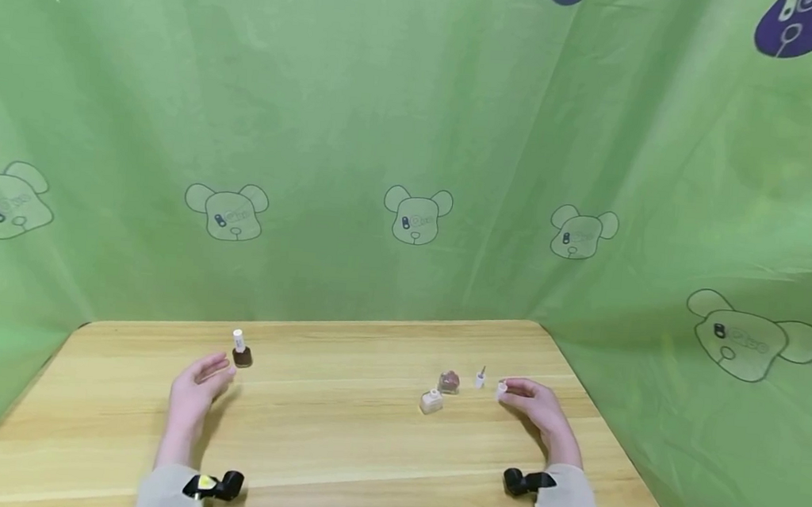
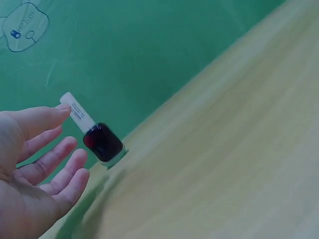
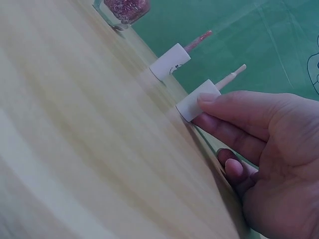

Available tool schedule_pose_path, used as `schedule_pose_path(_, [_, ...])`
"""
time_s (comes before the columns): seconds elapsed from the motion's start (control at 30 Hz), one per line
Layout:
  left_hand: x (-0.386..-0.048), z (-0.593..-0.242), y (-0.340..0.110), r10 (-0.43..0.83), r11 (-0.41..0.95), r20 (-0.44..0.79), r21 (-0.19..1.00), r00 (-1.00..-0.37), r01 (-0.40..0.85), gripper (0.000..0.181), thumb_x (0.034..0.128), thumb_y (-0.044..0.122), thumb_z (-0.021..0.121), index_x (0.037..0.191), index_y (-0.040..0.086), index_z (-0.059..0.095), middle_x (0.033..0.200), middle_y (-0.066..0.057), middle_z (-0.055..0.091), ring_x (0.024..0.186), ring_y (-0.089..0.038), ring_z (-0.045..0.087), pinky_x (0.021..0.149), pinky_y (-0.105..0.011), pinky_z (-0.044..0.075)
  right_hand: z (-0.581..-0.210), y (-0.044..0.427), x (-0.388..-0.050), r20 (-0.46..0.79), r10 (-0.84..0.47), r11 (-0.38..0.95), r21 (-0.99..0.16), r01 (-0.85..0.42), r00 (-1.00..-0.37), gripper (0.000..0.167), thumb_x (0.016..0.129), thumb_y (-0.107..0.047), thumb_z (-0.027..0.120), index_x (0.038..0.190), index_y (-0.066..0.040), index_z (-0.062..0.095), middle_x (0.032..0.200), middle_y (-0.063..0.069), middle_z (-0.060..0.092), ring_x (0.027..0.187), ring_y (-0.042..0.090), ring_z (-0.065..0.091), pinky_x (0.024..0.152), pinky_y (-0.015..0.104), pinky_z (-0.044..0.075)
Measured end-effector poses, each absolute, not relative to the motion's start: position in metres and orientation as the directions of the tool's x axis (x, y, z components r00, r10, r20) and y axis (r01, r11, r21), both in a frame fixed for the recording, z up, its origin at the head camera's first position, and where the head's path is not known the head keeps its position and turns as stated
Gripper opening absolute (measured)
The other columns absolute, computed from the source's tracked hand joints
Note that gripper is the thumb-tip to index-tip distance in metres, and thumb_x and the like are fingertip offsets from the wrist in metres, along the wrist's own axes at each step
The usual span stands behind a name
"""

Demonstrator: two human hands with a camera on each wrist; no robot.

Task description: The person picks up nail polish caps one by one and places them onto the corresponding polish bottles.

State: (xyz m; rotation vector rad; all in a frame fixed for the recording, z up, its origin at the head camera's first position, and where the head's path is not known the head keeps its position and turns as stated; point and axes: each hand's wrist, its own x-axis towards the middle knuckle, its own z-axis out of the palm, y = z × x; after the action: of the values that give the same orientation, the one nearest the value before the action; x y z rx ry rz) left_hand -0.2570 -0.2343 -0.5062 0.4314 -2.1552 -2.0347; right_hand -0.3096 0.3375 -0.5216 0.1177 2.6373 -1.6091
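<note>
In the head view my left hand (image 1: pixel 197 387) is beside a dark nail polish bottle (image 1: pixel 243 357), its fingers loosely bent and holding nothing. That bottle stands upright with its white cap (image 2: pixel 77 110) on; in the left wrist view the thumb tip overlaps the cap, and contact is hard to judge. Over on the right, my right hand (image 1: pixel 540 407) pinches a white brush cap (image 3: pixel 198 103) between thumb and fingers. It stands on the table with its pale-coated brush pointing up. Beside it stands another white brush cap (image 3: pixel 170 62), its brush pink.
Left of the caps, an uncapped pink glitter nail polish bottle (image 1: pixel 449 382) stands near an uncapped pale nail polish bottle (image 1: pixel 431 403). Everything is on a wooden table (image 1: pixel 334 439). A green curtain (image 1: pixel 333 272) hangs along the table's back and right edges.
</note>
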Motion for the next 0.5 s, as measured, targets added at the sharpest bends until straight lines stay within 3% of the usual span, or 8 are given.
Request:
schedule_pose_path(0.23, [-0.251, -0.499, -0.222, -0.335, 0.004, -0.086, 0.996, -0.938, -0.092, 0.053, 0.0913, 0.014, 0.067, 0.139, 0.004, 0.047, 0.139, -0.015, 0.055, 0.091, 0.009, 0.060, 0.095, -0.024, 0.053, -0.523, 0.335, -0.310, -0.071, 0.049, 0.456, -0.886, 0.085, -0.996, 0.045, 0.086, -0.017, 0.073, 0.124, 0.005, 0.060, 0.123, 0.019, 0.065, 0.095, 0.003, 0.057, 0.084, 0.014, 0.045])
schedule_pose_path(0.33, [-0.248, -0.497, -0.218, -0.332, -0.015, -0.074, 0.997, -0.940, -0.073, 0.052, 0.0909, 0.012, 0.067, 0.139, 0.003, 0.048, 0.123, 0.002, 0.066, 0.091, 0.009, 0.061, 0.094, -0.024, 0.054, -0.524, 0.334, -0.311, -0.074, 0.053, 0.454, -0.886, 0.090, -0.996, 0.044, 0.086, -0.017, 0.073, 0.123, 0.005, 0.061, 0.122, 0.019, 0.066, 0.094, 0.003, 0.057, 0.083, 0.014, 0.046])
schedule_pose_path(0.43, [-0.248, -0.495, -0.212, -0.330, -0.047, -0.069, 0.997, -0.941, -0.057, 0.051, 0.0903, 0.009, 0.067, 0.137, 0.003, 0.049, 0.108, 0.016, 0.068, 0.091, 0.008, 0.061, 0.093, -0.023, 0.054, -0.524, 0.335, -0.311, -0.073, 0.055, 0.460, -0.883, 0.090, -0.996, 0.044, 0.086, -0.018, 0.073, 0.122, 0.005, 0.061, 0.121, 0.017, 0.066, 0.094, 0.003, 0.057, 0.083, 0.015, 0.046])
schedule_pose_path(0.5, [-0.247, -0.493, -0.208, -0.331, -0.056, -0.069, 0.997, -0.941, -0.053, 0.049, 0.0904, 0.009, 0.067, 0.136, 0.003, 0.050, 0.106, 0.018, 0.068, 0.091, 0.008, 0.062, 0.093, -0.022, 0.054, -0.524, 0.335, -0.311, -0.075, 0.056, 0.462, -0.882, 0.092, -0.996, 0.044, 0.086, -0.019, 0.074, 0.122, 0.004, 0.062, 0.121, 0.017, 0.066, 0.095, 0.004, 0.057, 0.084, 0.016, 0.045])
